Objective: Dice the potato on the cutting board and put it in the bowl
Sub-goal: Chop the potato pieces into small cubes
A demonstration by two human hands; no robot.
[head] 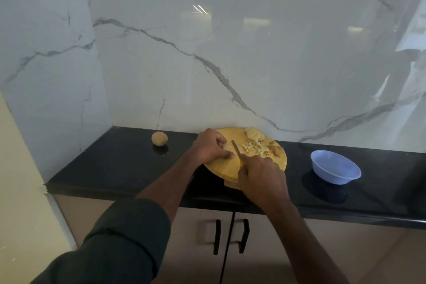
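A round wooden cutting board (221, 166) lies on the black counter. On it are a heap of diced potato (255, 146), a few round slices (254, 135) at the far edge, and some end pieces (276, 150) at the right. My left hand (211, 145) holds down a pale potato slice (229, 148) with curled fingers. My right hand (260, 175) grips a knife by its yellow handle; the blade (235, 147) slants over that slice. A light blue bowl (335, 169) stands to the right of the board with nothing visible inside.
A whole unpeeled potato (159, 138) sits on the black counter (115, 163) left of the board. A marble wall rises right behind the counter and on the left. Cabinet doors with black handles (230, 236) are below the counter's front edge.
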